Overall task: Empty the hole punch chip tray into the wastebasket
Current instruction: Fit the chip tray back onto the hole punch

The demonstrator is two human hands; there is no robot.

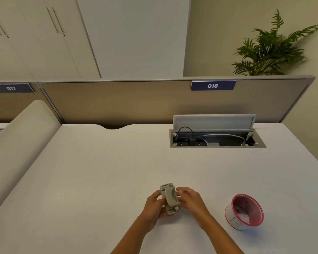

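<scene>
Both hands hold the punch (169, 198) above the desk (99, 171), left hand (154, 208) cupping its base, right hand (189, 200) pinching its side; best carry it level over the basket (245, 212), well right, before freeing the tray.

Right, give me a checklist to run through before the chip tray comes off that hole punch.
1. Punch held firmly: ok. The left hand grips the hole punch from its left side and the right hand pinches its right edge.
2. Punch over the wastebasket: not ok. It is above the bare desk, with the basket off to the right.
3. Basket upright, mouth open: ok.
4. Room in the basket: ok. Only some white scraps lie at the bottom.
5. Path to the basket clear: ok. Nothing lies on the desk between them.
6. Tray closed: cannot tell. The punch's underside faces away.
</scene>
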